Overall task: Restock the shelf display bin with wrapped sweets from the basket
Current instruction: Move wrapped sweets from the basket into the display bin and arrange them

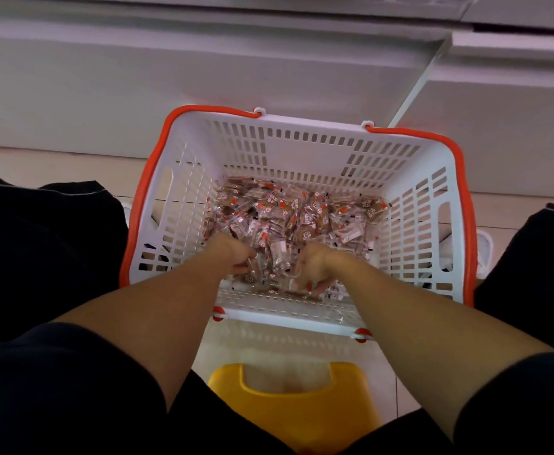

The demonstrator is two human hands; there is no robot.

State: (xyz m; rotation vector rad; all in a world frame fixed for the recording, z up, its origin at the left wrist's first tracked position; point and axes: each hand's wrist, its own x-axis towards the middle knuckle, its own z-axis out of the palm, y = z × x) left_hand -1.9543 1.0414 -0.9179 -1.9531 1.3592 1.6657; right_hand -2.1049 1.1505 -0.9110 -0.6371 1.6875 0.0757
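Left hand point(233, 256), centre frame: fingers curled tight around a clump of wrapped sweets point(301, 218), wrappers showing between the knuckles. Right hand point(311, 269), just right of it: fingers bent downward into the pile, tips pinching among clear wrappers near the basket's near wall; exactly which pieces it holds cannot be told.

Sweets cover the floor of the white slotted basket point(413, 178), thickest toward the middle and upper part of the pile. Basket rim carries orange handles point(462, 178) folded outward along both sides. Upper half of the basket interior stands open above the sweets.

Both forearms enter from the lower frame, converging over the near rim, wrists angled down. Dark-clad knees flank the basket left and right. A yellow stool point(288, 402) sits at bottom centre. White shelf base point(203, 70) spans the top.
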